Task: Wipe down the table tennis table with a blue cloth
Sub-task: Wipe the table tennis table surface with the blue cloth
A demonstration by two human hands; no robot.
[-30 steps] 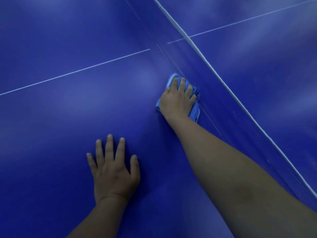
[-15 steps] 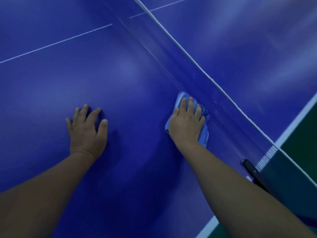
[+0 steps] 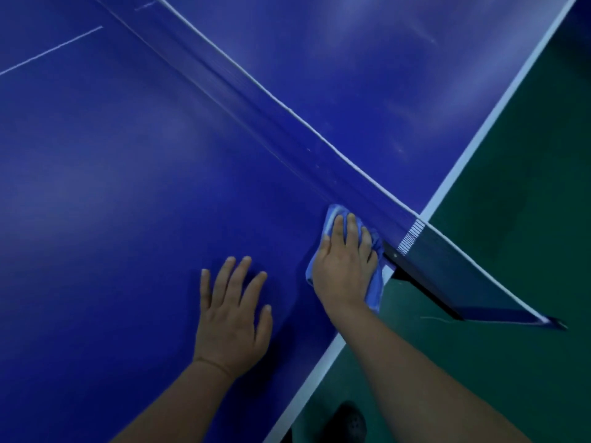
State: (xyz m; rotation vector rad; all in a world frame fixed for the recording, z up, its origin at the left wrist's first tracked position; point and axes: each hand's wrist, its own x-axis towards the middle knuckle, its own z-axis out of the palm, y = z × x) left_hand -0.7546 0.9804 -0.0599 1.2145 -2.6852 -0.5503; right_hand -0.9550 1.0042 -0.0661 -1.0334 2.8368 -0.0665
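The blue table tennis table [image 3: 112, 193] fills most of the head view. A light blue cloth [image 3: 374, 290] lies on it at the foot of the net, close to the table's white side edge. My right hand [image 3: 347, 266] presses flat on the cloth with straight fingers, and the cloth shows around the hand. My left hand [image 3: 232, 318] rests flat on the bare table surface to the left of it, fingers spread.
The net [image 3: 287, 132] with its white top band runs diagonally across the table. Its black post and clamp [image 3: 425, 279] stick out past the side edge, right beside the cloth. Green floor [image 3: 511, 219] lies to the right. A dark shoe [image 3: 348, 422] is below the edge.
My right hand has slid the cloth along the foot of the net toward the table's side edge, up to the net post. My left hand has shifted along the table with it.
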